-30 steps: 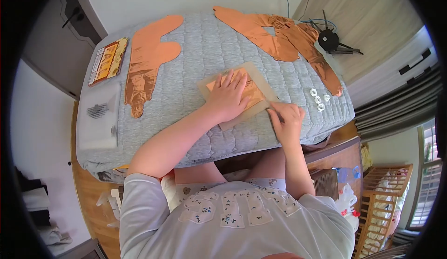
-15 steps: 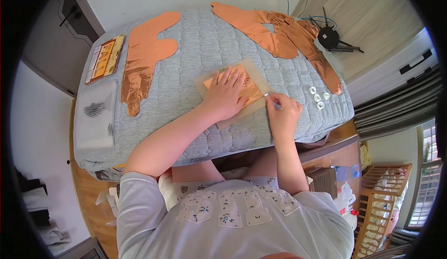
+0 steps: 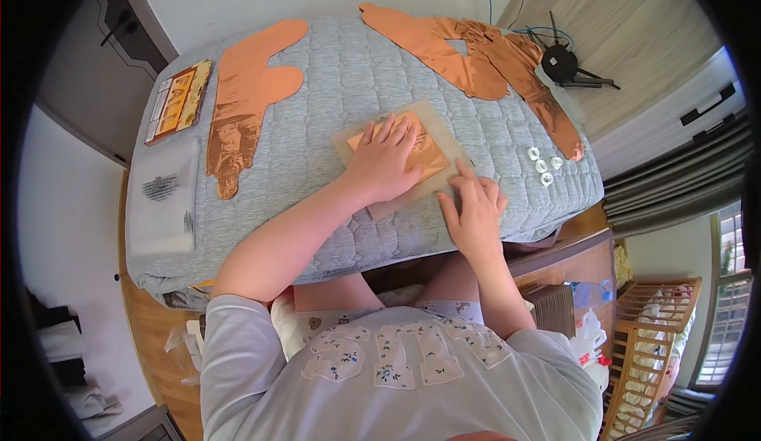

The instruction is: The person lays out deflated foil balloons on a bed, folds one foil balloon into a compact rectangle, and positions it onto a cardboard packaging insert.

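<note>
My left hand (image 3: 387,159) lies flat with fingers spread on a folded copper-coloured foil piece (image 3: 428,152), which is inside a frosted translucent bag (image 3: 443,127). The bag lies slantwise on the grey quilted bed cover. At the bag's right edge, my right hand (image 3: 478,207) is open, its index finger stretched along the edge and its thumb apart; nothing shows in its grasp. On the left side lies a flat, uninflated copper foil balloon (image 3: 246,92). Another crumpled copper foil balloon (image 3: 476,64) stretches across the far right of the bed.
Several small white rings (image 3: 542,166) lie to the right. A black router (image 3: 560,64) with antennas stands at the far right corner. A printed picture pack (image 3: 178,101) and a clear plastic bag (image 3: 162,199) lie on the left. The bed's front edge (image 3: 349,270) is close to my lap.
My right hand has loosened its pinch at the bag's right corner and moved slightly down, its fingers now spread. My left hand has stayed on the foil.
</note>
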A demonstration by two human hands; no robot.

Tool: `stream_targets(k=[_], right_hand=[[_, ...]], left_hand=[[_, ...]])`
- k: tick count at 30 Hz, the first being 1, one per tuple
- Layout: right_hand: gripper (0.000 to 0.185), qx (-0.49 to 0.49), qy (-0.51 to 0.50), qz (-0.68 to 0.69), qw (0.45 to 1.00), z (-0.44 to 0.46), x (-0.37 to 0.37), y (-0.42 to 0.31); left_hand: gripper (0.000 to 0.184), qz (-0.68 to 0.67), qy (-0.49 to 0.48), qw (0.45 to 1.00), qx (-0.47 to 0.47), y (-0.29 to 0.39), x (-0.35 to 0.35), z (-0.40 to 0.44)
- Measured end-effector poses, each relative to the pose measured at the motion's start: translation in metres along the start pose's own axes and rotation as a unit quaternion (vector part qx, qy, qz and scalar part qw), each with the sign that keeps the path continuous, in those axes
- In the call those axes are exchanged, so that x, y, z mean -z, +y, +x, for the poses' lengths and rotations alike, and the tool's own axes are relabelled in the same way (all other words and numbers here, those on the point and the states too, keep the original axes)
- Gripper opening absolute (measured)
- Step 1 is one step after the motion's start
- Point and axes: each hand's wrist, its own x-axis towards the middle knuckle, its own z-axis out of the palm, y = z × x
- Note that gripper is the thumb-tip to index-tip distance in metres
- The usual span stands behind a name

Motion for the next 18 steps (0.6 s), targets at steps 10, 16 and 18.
stream_targets(k=[10,16,18], right_hand=[[0.068,0.125,-0.116,-0.020,0.985,0.004,0.003,-0.019],[0.070,0.118,-0.127,-0.030,0.984,-0.007,0.008,-0.020],[0.069,0.107,-0.128,-0.020,0.986,-0.010,0.012,-0.022]], left_hand=[[0.083,-0.147,-0.009,0.989,-0.001,-0.017,0.005,0.013],[0.083,-0.289,0.029,0.957,0.015,-0.019,0.017,0.010],[0.082,-0.274,0.029,0.961,0.021,-0.020,0.020,0.008]])
